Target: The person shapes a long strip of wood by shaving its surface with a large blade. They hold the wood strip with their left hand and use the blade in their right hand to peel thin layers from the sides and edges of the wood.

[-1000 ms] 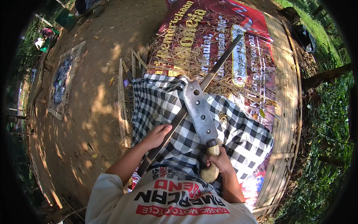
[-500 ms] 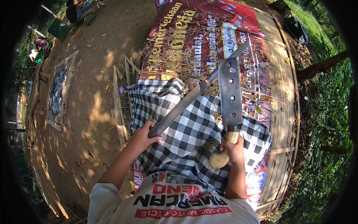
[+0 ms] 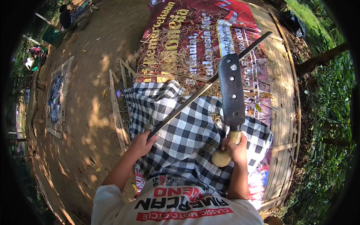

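I am holding a long strip [image 3: 179,110], dark on one face and pale along one edge, in a diagonal position; it is running from my left hand [image 3: 141,144] up over my lap to the upper right. My left hand is closing around the lower end of the strip, thumb uppermost. My right hand [image 3: 237,149] is gripping the wooden handle of a broad knife [image 3: 231,88], its row of holes running lengthwise and its blade pointing away from me. The strip is passing behind the upper part of the blade; whether the two are touching, I cannot tell. A black-and-white checkered cloth [image 3: 183,131] is covering my lap beneath both items. Beyond it, thin shavings [image 3: 165,56] are lying scattered over a red banner [image 3: 245,9]. The banner is covering part of a slatted platform [image 3: 285,86], which is showing along the right side. To the left, a wooden frame [image 3: 68,77] is enclosing grey material on the bare ground [image 3: 86,123]. At the far upper left, another person [image 3: 65,17] is sitting low.
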Tool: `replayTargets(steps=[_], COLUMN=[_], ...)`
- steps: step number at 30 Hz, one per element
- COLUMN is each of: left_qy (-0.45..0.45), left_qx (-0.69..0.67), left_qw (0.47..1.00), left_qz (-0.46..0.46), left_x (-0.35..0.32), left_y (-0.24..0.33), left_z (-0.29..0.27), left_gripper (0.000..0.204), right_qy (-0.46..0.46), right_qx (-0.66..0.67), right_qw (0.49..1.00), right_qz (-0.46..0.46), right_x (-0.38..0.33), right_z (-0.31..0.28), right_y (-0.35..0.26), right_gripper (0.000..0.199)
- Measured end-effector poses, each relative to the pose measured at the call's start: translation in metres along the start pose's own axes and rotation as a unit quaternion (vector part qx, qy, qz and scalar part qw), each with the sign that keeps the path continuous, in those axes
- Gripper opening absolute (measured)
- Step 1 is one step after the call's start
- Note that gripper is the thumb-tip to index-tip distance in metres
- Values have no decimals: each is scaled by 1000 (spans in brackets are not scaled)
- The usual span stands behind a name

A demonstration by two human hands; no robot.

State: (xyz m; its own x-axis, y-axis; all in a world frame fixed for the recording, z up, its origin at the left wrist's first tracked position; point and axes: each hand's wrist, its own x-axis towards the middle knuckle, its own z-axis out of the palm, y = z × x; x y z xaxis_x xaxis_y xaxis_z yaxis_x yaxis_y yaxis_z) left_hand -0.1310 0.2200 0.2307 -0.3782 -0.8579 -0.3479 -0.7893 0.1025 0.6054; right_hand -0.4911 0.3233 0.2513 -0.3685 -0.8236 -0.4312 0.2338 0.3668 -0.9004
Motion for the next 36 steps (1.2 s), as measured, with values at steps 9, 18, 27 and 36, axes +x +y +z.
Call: replayTargets(steps=[9, 18, 27, 36], left_qy=[-193, -366, -386, -286], left_qx=[-87, -344, -330, -183], left_qw=[971, 800, 798, 896], left_qz=[-109, -327, -323, -286], left_x=[-21, -22, -14, -2], left_y=[-33, -46, -74, -85], left_z=[-25, -22, -24, -26], left_gripper=[39, 45, 54, 57], right_qy=[28, 37, 61, 101], right_qx=[-50, -164, -131, -174], right_qw=[989, 977, 981, 963], right_qz=[-139, -133, -127, -178], right_x=[8, 10, 12, 28], right_z=[-13, 1, -5, -13], right_y=[-24, -34, -35, -59], right_gripper=[19, 23, 23, 21])
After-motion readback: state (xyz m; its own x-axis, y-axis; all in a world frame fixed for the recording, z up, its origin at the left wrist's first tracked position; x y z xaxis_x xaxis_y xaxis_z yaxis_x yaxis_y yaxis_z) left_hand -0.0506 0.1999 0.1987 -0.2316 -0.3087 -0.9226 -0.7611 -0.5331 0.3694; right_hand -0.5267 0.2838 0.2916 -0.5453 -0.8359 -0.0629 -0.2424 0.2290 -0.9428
